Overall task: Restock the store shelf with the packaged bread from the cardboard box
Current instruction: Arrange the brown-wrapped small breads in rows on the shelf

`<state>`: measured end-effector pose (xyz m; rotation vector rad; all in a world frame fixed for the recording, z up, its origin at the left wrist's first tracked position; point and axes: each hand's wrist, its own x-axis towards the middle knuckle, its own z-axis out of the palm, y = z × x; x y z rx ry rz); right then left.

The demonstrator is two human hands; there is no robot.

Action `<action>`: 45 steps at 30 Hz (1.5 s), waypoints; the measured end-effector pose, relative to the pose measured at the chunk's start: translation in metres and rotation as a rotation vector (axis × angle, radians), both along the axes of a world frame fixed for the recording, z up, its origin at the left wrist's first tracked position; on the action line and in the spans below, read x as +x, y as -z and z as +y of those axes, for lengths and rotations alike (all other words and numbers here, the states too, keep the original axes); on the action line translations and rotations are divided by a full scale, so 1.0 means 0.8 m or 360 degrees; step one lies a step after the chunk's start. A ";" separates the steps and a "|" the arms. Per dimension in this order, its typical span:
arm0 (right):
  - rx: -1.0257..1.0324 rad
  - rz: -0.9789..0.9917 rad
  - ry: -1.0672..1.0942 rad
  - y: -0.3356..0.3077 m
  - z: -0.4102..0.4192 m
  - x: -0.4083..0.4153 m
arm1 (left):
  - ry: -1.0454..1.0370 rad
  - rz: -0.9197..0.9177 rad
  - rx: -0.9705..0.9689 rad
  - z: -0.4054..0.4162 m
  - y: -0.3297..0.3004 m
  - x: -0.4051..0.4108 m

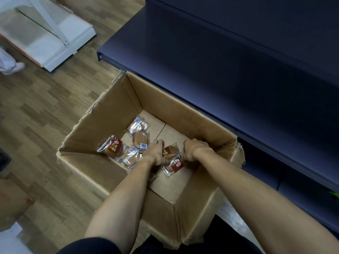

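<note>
Five clear-wrapped bread packets lying low in an open, torn brown cardboard box, both hands reaching in.

Head view: left hand is curling onto the red-labelled packet, seemingly gathering it; right hand is hanging knuckles-up, fingers curled under, grip impossible to tell. Four packets are resting apart, leftward. Dark blue metal shelf is standing bare beside the box, awaiting stock; wood-plank floor underneath.
</note>
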<state>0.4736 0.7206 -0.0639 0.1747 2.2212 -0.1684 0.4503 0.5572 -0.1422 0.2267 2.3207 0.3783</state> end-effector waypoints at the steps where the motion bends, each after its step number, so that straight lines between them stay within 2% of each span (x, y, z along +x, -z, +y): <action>1: 0.0002 0.0004 -0.0010 0.001 0.000 0.000 | 0.0047 -0.0026 -0.0043 0.003 0.004 0.000; 4: -0.0008 0.0006 -0.0029 0.003 0.001 -0.001 | 0.0099 -0.0036 -0.0112 0.009 0.011 0.001; 9: -0.0011 0.0018 -0.0068 0.006 0.000 -0.004 | 0.0080 -0.0094 -0.0029 0.013 0.017 0.001; 14: 0.0014 0.0082 -0.0165 0.012 -0.003 -0.002 | 0.0240 -0.0076 -0.0023 0.013 0.012 0.003; 20: -0.0086 0.0230 -0.0183 0.006 -0.009 -0.001 | 0.0441 0.0199 0.0037 0.000 -0.021 -0.015; 25: -0.0139 0.0439 -0.0231 -0.009 -0.016 -0.005 | 0.0548 0.0469 -0.0029 -0.023 -0.067 -0.026; 32: -0.0272 0.0779 -0.0387 -0.058 -0.039 -0.018 | 0.0526 0.0789 0.0102 -0.039 -0.131 -0.021; 39: -0.0225 0.1049 -0.0481 -0.115 -0.051 -0.024 | 0.0484 0.1061 0.0001 -0.075 -0.193 -0.015; 45: -0.0244 0.1299 -0.0559 -0.150 -0.081 -0.018 | 0.0406 0.1271 0.0061 -0.105 -0.229 -0.013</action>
